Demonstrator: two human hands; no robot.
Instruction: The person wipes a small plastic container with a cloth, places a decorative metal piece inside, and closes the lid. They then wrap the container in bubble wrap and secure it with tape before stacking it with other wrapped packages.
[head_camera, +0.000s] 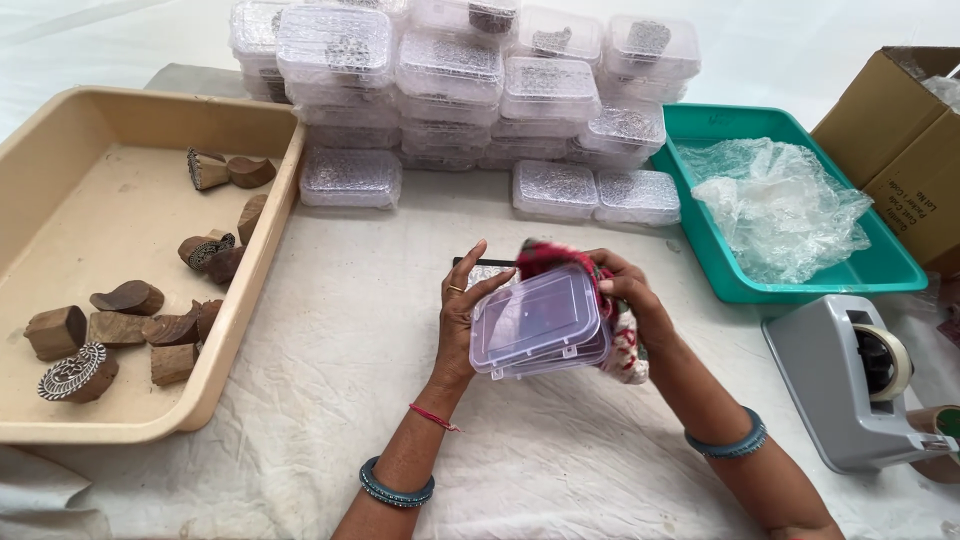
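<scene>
Here, centre frame, left hand and right hand both clasp the clear rectangular plastic box and red patterned cloth; smooth lid could slip from fingers.

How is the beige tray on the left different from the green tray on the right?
The beige tray holds brown carved wooden blocks; the green tray holds only crumpled clear plastic wrap. The beige tray looks larger and lies nearer the camera; the green tray sits beside a cardboard box. Both are shallow, rectangular and rest on the white cloth.
</scene>
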